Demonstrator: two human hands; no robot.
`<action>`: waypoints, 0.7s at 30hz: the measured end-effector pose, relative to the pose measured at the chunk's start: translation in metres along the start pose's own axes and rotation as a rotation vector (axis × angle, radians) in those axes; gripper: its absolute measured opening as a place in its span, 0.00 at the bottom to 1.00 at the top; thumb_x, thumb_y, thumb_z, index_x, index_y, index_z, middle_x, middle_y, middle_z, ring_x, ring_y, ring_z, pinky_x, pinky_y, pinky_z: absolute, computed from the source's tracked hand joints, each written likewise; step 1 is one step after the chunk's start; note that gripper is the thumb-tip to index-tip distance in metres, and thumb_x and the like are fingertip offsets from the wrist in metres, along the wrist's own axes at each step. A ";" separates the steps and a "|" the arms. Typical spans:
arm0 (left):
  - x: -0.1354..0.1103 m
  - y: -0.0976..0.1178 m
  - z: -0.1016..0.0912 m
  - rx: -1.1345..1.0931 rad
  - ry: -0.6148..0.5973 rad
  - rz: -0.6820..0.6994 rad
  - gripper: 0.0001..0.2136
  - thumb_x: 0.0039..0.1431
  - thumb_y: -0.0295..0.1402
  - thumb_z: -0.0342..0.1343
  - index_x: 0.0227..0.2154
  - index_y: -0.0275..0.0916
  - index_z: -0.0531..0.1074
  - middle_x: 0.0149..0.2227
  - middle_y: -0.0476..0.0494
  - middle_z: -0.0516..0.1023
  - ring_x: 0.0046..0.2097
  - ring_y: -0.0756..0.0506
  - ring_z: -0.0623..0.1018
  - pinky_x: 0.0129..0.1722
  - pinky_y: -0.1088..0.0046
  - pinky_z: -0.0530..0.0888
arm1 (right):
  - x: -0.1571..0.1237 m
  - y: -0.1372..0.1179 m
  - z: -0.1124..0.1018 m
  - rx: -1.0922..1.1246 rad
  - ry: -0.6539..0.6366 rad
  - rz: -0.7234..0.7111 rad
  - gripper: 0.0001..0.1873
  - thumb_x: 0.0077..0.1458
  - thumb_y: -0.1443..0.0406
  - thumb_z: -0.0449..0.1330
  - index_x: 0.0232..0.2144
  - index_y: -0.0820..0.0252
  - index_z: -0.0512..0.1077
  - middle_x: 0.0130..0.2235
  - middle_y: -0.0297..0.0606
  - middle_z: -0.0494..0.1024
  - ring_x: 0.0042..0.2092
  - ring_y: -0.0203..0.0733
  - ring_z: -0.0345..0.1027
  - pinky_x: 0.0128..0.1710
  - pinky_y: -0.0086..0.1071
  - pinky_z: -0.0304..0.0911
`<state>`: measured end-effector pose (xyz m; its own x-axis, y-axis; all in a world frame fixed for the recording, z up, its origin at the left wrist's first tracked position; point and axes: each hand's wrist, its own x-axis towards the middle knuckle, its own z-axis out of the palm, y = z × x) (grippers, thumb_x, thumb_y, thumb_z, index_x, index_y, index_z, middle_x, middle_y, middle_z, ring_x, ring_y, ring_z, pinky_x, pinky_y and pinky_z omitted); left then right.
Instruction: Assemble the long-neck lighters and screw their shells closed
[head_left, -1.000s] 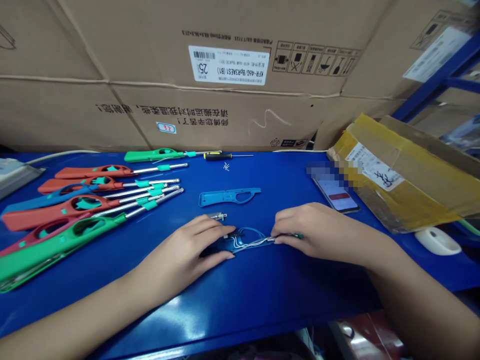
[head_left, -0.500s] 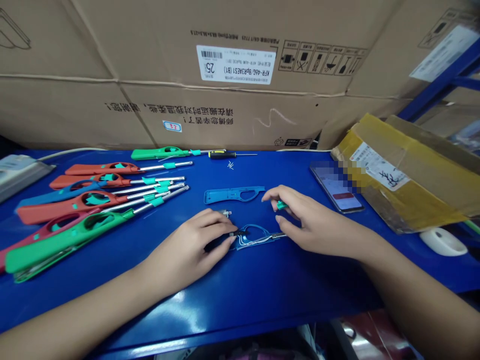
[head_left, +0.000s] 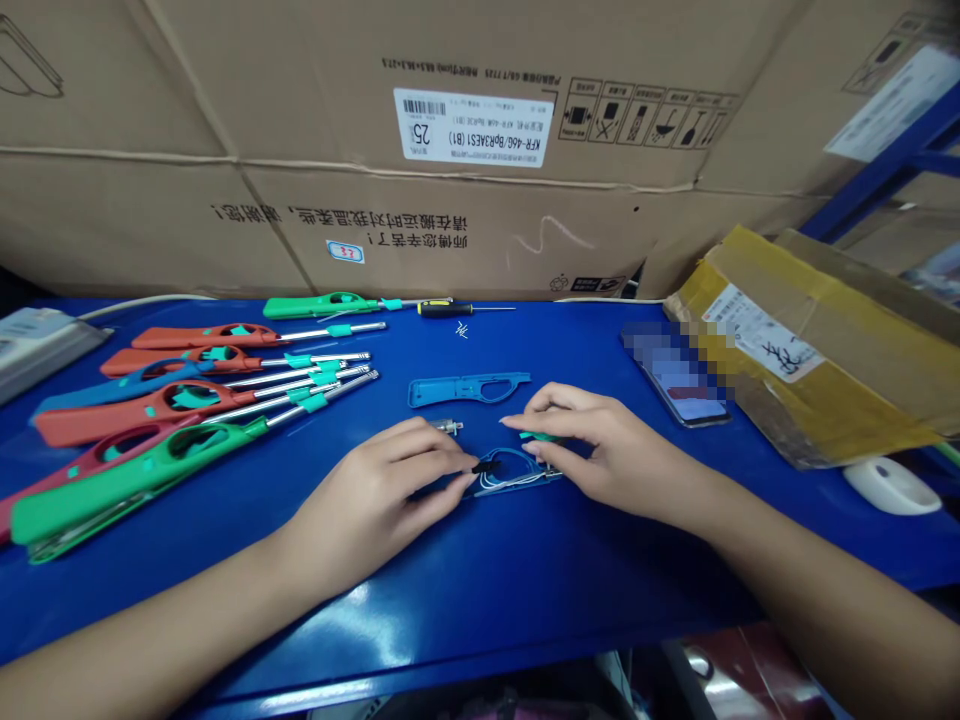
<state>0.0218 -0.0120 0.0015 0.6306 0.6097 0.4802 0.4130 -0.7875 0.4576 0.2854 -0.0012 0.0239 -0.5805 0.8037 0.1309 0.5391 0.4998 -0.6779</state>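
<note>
My left hand (head_left: 394, 475) is closed, thumb and fingertips pinching a small black part (head_left: 487, 467) with white wires (head_left: 499, 486). That part sits at an opened blue lighter half (head_left: 526, 460), whose handle end is mostly hidden under the hand. Over the metal tube end hovers my right hand (head_left: 611, 440), with a small green trigger-like piece (head_left: 541, 436) between thumb and fingers. Just behind the left fingers lies a clear part with a metal tip (head_left: 450, 426), partly covered. The matching blue shell half (head_left: 442, 391) rests farther back, its inside facing up.
Several coloured long lighters (head_left: 150, 425) lie at the left. A screwdriver (head_left: 450, 309) and small white bits (head_left: 462, 330) are at the back. To the right are a phone (head_left: 694, 400), a taped carton (head_left: 825, 370) and a white mouse (head_left: 892, 486). A large cardboard box (head_left: 300, 110) stands behind.
My right hand has moved left and slightly down, bringing the green piece over the blue lighter half. My left hand stays at nearly the same spot, still pinching the black part.
</note>
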 end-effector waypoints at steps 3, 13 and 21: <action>0.000 0.001 -0.001 -0.010 0.014 0.014 0.06 0.64 0.26 0.61 0.43 0.38 0.79 0.39 0.44 0.82 0.43 0.47 0.80 0.47 0.70 0.78 | -0.002 -0.003 0.001 0.032 -0.026 0.044 0.17 0.64 0.68 0.57 0.52 0.53 0.78 0.47 0.41 0.73 0.46 0.40 0.70 0.50 0.38 0.67; -0.001 0.003 -0.002 -0.017 0.069 0.039 0.07 0.62 0.25 0.62 0.42 0.38 0.78 0.38 0.46 0.82 0.39 0.48 0.80 0.42 0.71 0.78 | -0.001 -0.012 -0.003 0.446 -0.024 0.142 0.15 0.66 0.62 0.57 0.53 0.54 0.76 0.50 0.40 0.70 0.49 0.37 0.72 0.52 0.36 0.71; -0.002 0.004 -0.001 -0.059 0.087 0.024 0.07 0.61 0.25 0.63 0.42 0.39 0.78 0.37 0.47 0.81 0.39 0.50 0.79 0.42 0.72 0.77 | 0.000 -0.011 0.001 0.647 -0.073 0.346 0.15 0.58 0.60 0.65 0.46 0.59 0.74 0.44 0.40 0.80 0.47 0.43 0.78 0.47 0.36 0.73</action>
<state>0.0217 -0.0163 0.0038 0.5792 0.5982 0.5537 0.3574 -0.7969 0.4871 0.2789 -0.0066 0.0305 -0.4935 0.8461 -0.2013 0.2441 -0.0873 -0.9658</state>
